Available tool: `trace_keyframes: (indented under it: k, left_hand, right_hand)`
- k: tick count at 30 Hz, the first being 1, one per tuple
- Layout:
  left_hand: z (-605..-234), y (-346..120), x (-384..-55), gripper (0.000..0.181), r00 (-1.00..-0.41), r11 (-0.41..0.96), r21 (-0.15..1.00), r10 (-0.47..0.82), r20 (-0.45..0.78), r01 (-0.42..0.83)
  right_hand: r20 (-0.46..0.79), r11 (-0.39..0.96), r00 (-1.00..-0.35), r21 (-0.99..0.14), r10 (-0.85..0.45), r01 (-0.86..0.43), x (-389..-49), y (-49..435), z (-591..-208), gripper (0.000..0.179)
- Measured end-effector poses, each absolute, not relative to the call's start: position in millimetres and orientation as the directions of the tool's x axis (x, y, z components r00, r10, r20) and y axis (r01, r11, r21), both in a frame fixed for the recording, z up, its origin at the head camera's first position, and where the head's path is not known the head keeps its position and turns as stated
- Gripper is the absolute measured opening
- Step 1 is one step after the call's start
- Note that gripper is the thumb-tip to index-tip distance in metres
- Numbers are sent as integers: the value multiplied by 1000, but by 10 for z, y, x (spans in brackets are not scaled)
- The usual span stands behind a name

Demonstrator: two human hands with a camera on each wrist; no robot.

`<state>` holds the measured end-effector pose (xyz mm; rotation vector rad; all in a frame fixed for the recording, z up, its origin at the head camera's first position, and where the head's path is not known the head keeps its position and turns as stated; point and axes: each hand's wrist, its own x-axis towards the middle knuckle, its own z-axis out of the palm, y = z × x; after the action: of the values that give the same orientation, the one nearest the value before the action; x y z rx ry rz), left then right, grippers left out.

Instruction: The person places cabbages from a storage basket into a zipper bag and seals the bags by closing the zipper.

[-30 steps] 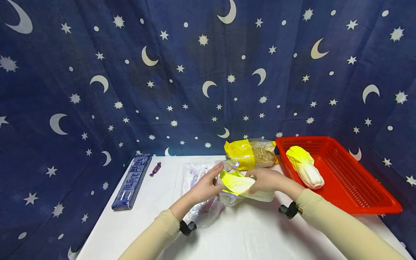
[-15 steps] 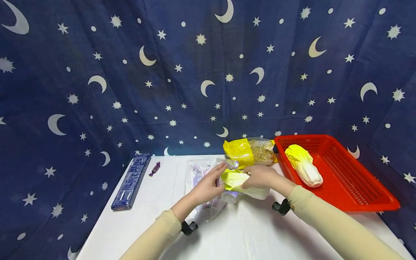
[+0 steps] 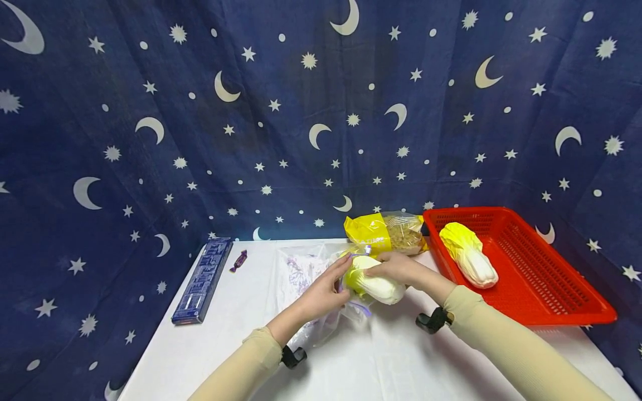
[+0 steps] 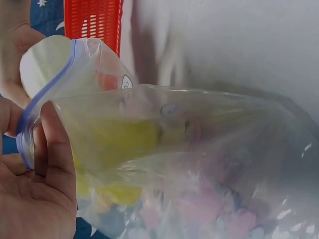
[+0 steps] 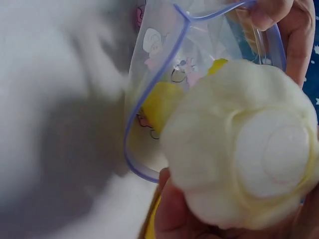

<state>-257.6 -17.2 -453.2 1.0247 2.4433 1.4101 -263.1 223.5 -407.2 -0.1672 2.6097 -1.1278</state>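
My right hand (image 3: 398,268) grips a napa cabbage (image 3: 385,289) by its white base end, which points right and toward me. The cabbage's yellow leafy end is inside the mouth of a clear zip bag (image 4: 209,149) printed with small pink figures. In the left wrist view the yellow leaves (image 4: 117,142) show through the plastic. My left hand (image 3: 322,294) pinches the bag's purple-edged rim between thumb and fingers. Seen from the right wrist, the round white base (image 5: 271,154) faces the camera and the purple zip strip (image 5: 130,134) stands spread around the leaves.
A red plastic basket (image 3: 506,303) at the right holds a second napa cabbage (image 3: 468,257). Behind the hands lies a yellow and clear food packet (image 3: 386,234). Toward the left are a long blue box (image 3: 203,281) and a purple wrapped candy (image 3: 239,260). A starry curtain backs the white table.
The cabbage has turned in my right hand's grip, so its white base now faces more toward me. Its leafy end has gone into the bag's mouth. My left hand stays at the rim.
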Motion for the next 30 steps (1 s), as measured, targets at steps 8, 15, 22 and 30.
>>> trace_keyframes:
  k: [8, 15, 22, 30]
  left_hand:
    - [-4547, -146, -2566, 82, -768, 263, 859, 606, 208, 440]
    - [-4549, -176, -2585, 82, -790, 232, 894, 583, 189, 384]
    - [-4489, -166, -2588, 82, -769, 255, 860, 601, 217, 442]
    - [-4470, -180, -2571, 82, -784, 307, 845, 590, 191, 437]
  right_hand:
    - [-387, 464, -907, -842, -163, 276, -2630, 2240, -4187, 60]
    - [-189, 621, -969, -782, -157, 52, -2605, 2139, -4296, 67]
    - [-105, 852, -968, -503, -226, -144, -2590, 2009, -4267, 62]
    - [-157, 852, -922, -461, -354, -249, -2552, 2062, -4248, 57]
